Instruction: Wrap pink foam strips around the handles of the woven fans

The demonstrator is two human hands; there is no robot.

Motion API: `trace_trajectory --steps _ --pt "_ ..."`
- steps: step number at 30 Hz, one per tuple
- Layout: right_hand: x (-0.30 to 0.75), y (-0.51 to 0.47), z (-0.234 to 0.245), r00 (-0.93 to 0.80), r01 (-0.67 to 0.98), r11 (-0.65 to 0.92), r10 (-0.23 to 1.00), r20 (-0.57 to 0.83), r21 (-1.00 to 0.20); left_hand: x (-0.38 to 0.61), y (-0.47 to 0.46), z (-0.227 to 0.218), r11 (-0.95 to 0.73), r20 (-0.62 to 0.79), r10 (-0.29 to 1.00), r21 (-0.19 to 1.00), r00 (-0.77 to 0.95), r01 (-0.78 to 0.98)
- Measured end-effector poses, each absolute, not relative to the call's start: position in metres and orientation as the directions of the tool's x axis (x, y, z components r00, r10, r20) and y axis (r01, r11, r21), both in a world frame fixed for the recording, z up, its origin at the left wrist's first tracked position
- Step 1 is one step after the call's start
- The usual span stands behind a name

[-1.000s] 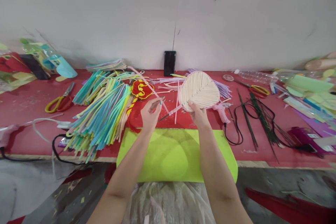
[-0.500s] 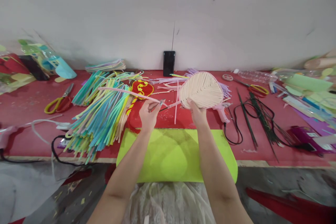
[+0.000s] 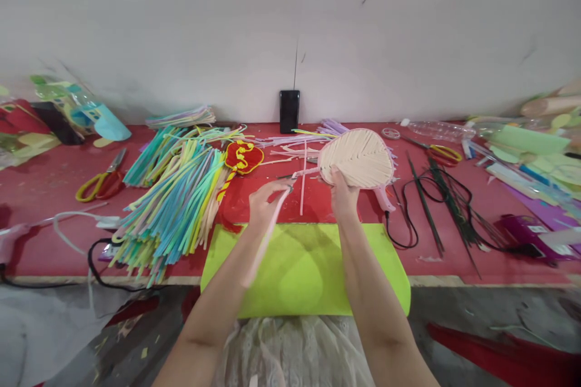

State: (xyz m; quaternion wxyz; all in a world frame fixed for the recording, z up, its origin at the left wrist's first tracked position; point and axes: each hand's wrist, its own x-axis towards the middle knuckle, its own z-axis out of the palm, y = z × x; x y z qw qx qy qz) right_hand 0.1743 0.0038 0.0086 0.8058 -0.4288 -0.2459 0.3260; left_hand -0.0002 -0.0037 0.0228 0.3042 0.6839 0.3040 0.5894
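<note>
My right hand (image 3: 344,195) grips the lower left edge of a cream fan (image 3: 358,160) made of pipe cleaners, thumb on top. The fan has a pink rim, and its thin handle (image 3: 309,172) points left, partly wrapped in pink with a dark bare end. My left hand (image 3: 267,202) pinches a pink pipe cleaner (image 3: 271,227) near that handle; the strip's loose end hangs over my forearm, blurred. Another pink pipe cleaner (image 3: 302,193) lies upright in view, crossing near the handle. Left of my hands lies a red fan (image 3: 244,157) with yellow trim.
A large heap of coloured pipe cleaners (image 3: 177,205) lies at left, beside scissors (image 3: 102,180). A phone (image 3: 289,112) leans on the back wall. At right are a pink glue gun (image 3: 384,198), its black cord, and dark wire stems (image 3: 456,208). A lime-green mat (image 3: 304,278) covers the front edge.
The pink pipe cleaner has swung from pointing far left to hanging down toward me. My left hand has moved slightly right and turned; the cream fan has shifted slightly right.
</note>
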Motion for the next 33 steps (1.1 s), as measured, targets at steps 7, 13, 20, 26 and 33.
trace_trajectory --steps 7,13,20,26,33 --pt "0.177 0.003 0.011 0.662 -0.39 0.443 0.744 0.089 -0.807 -0.005 0.004 0.024 -0.81 0.731 0.586 0.542 0.35 0.223" --pt "0.179 0.003 0.012 0.658 -0.397 0.437 0.748 0.082 -0.807 -0.007 0.005 0.023 -0.803 0.687 0.589 0.559 0.426 0.209" --pt "0.177 0.001 0.015 0.662 -0.423 0.445 0.746 0.066 -0.789 -0.005 0.005 0.019 -0.739 0.628 0.651 0.654 0.427 0.164" --pt "0.178 0.001 0.015 0.659 -0.447 0.439 0.751 0.045 -0.779 -0.004 0.004 0.019 -0.521 0.45 0.794 0.85 0.408 0.077" --pt "0.175 0.0 0.015 0.639 -0.421 0.437 0.765 0.081 -0.795 0.003 0.01 0.016 -0.24 0.276 0.912 0.959 0.304 -0.15"
